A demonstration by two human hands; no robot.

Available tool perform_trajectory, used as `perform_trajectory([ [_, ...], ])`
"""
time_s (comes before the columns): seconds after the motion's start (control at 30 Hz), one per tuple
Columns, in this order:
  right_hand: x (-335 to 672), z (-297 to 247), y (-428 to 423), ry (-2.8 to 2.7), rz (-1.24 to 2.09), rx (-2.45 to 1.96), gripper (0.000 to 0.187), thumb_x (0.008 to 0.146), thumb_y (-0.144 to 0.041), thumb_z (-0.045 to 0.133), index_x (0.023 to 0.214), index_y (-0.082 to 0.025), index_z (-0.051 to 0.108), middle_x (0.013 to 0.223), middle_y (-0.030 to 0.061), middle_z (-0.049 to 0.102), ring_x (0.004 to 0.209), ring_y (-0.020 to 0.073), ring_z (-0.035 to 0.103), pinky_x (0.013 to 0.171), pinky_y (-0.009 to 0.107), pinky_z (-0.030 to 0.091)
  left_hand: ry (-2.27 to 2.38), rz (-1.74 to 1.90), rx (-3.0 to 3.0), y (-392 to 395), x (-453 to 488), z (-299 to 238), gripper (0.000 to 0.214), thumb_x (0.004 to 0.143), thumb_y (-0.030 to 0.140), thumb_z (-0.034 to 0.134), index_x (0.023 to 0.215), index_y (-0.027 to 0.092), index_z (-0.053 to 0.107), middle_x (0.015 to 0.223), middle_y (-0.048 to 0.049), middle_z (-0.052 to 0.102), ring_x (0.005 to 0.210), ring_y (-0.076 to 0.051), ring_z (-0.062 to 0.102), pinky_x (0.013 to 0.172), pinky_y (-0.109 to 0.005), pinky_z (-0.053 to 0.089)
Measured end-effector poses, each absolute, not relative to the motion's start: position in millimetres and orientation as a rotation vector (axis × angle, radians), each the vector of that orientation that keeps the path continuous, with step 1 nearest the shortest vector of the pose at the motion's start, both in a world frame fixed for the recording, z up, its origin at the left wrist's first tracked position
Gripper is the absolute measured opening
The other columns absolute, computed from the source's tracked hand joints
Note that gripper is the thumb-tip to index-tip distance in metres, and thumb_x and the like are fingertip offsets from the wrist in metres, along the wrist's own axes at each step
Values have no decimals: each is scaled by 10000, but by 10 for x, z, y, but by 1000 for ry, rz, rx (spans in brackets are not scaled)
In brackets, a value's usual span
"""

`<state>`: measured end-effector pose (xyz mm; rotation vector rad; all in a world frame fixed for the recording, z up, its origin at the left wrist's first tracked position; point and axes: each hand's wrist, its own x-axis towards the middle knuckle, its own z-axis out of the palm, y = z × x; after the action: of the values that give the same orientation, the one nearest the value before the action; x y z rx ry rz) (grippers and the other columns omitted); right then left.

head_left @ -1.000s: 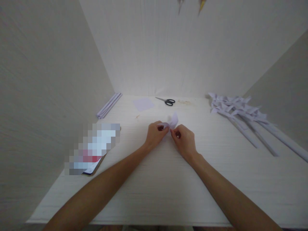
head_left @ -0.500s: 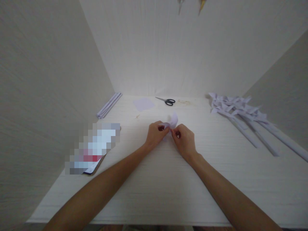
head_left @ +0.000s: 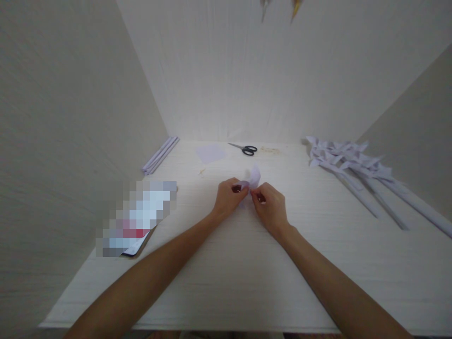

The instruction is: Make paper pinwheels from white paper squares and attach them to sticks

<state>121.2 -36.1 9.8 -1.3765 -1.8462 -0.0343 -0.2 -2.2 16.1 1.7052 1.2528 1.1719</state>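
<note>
At the middle of the white table [head_left: 226,282], both my hands pinch a small folded piece of pale lilac paper [head_left: 253,177]. My left hand [head_left: 228,196] grips its left side with closed fingers. My right hand [head_left: 271,206] pinches its right side, thumb and forefinger pressed together. A flap of the paper sticks up behind my fingers; the rest is hidden between them.
Black-handled scissors [head_left: 244,149] and a flat lilac paper square [head_left: 211,153] lie at the back. Rolled paper sticks [head_left: 160,154] rest along the left wall. Several paper pinwheels on sticks [head_left: 356,172] lie at the right. A blurred flat item [head_left: 139,218] sits front left.
Almost nothing has moved. Both hands stay pinched on the paper, and its upright flap has shifted very slightly.
</note>
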Motion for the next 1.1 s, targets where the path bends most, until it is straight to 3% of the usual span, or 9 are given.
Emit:
perform_trajectory([
  [0.33, 1200, 140, -390, -1813, 64, -1233, 125, 730, -123, 442, 697, -167, 554, 672, 33, 575, 618, 124, 525, 588, 240, 423, 1213, 1232, 1677, 13, -17, 120, 139, 622, 249, 513, 545, 135, 525, 515, 23, 498, 495, -86, 453, 462, -203, 341],
  [0.9, 1210, 111, -362, -1759, 10, -1253, 83, 737, -170, 480, 713, -167, 560, 614, 11, 558, 539, 106, 497, 529, 231, 412, 1165, 1226, 1596, 8, -20, 117, 141, 634, 243, 518, 594, 128, 589, 534, 11, 547, 513, -94, 482, 483, -204, 364],
  [1.1, 1201, 119, -370, -1759, 46, -1173, 121, 723, -116, 472, 779, -155, 572, 691, 34, 597, 593, 110, 538, 571, 231, 439, 1076, 1276, 1487, 45, -23, 71, 158, 623, 221, 532, 718, 136, 624, 644, -9, 609, 596, -116, 533, 567, -228, 411],
])
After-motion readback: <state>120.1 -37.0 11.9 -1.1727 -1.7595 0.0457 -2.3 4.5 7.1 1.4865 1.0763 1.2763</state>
